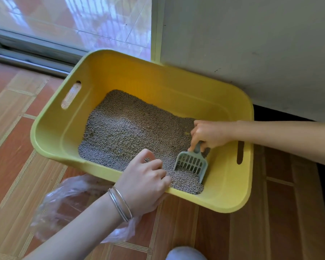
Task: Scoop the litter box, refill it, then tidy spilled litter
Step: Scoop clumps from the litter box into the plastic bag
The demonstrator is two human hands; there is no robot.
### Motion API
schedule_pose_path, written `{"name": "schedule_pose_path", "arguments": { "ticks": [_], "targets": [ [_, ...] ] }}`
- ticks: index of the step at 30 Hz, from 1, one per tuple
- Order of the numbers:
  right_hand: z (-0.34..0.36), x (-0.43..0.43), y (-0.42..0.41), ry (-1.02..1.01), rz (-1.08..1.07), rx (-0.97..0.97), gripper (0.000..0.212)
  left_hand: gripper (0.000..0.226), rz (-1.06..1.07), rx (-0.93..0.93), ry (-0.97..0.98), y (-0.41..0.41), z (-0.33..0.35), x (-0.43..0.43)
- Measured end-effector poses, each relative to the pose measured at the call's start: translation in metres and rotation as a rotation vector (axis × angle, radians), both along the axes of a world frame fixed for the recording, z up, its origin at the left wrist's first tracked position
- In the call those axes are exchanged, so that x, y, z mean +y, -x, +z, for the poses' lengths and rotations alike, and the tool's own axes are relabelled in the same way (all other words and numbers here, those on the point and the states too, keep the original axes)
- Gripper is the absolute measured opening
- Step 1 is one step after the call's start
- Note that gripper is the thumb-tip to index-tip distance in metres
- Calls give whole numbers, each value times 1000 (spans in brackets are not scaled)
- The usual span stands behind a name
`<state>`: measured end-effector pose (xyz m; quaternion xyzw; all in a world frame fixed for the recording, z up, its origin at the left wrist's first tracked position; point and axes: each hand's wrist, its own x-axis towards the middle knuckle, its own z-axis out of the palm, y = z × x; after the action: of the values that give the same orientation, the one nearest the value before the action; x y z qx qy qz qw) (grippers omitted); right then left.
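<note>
Head-camera footage is filled by a yellow litter box (158,76), which is set on a tiled floor (17,137) against a grey wall (251,44), beside a sliding glass door (73,21). Grey litter (124,132) is spread over its bottom. A slotted grey-green scoop (191,164) is gripped by its handle in the right hand (208,134), its blade dug into the litter near the front right corner. The box's near rim is clasped by the left hand (144,177), fingers curled over the edge; thin bangles (120,203) are worn at that wrist. A clear plastic bag (64,199) is seen on the floor beneath the left forearm.
</note>
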<state>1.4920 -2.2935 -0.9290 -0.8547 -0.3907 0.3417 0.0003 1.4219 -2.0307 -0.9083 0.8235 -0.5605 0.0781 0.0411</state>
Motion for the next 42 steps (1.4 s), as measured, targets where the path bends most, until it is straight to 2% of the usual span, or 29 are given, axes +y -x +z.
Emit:
{"name": "schedule_pose_path", "arguments": {
  "ticks": [6,11,17,24,27,30,33,38,42],
  "targets": [
    [-7,0,-11,-42,-237,227,32,22,38,-20,42,6,-4,6],
    [-9,0,-15,-64,-293,264,34,24,45,6,59,8,-9,11],
    [-2,-3,-18,-137,-367,267,33,44,16,41,50,-1,-3,24],
    [15,-9,-18,-181,-476,321,35,48,35,37,5,-16,-6,51],
    [23,-16,-22,-59,-380,202,35,44,50,40,-16,-18,-12,56],
    [33,-23,-27,172,-134,-44,34,41,56,54,-38,-18,-21,60],
    [38,-23,-29,255,-12,-245,33,37,60,85,-48,-17,-28,63],
    [20,-19,-18,227,50,-273,35,22,46,81,-52,-21,-32,62],
    [13,-15,-11,114,59,-247,31,22,83,93,-29,-21,-34,58]
  ]
}}
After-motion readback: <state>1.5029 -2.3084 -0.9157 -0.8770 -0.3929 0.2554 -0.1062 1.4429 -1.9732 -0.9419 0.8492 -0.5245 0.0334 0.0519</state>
